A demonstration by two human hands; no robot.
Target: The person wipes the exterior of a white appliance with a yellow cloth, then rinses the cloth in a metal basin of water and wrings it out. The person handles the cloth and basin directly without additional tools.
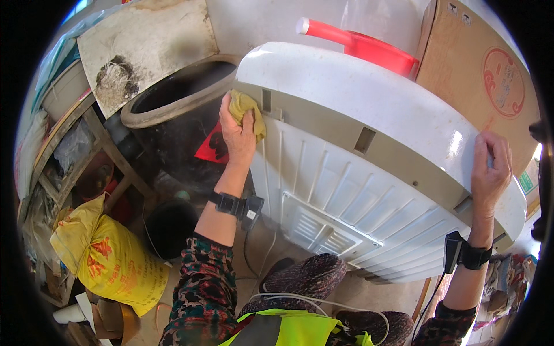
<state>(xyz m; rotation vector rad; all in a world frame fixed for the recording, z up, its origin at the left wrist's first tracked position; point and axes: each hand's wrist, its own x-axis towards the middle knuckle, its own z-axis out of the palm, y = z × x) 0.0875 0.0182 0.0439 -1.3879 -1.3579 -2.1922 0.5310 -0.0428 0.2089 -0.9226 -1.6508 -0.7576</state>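
At eleven o'clock, my left grip (238, 135) pinches the yellow cloth (247, 108) against the white appliance (346, 72); at three, I can't tell my right grip (491, 167)'s closure. Wiping looks underway, its remainder unclear.

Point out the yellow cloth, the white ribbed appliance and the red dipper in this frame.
Yellow cloth (246, 104): head view, on its crumpled upper part.
White ribbed appliance (369, 184): head view, on its ribbed panel.
Red dipper (379, 52): head view, on the side of its bowl.
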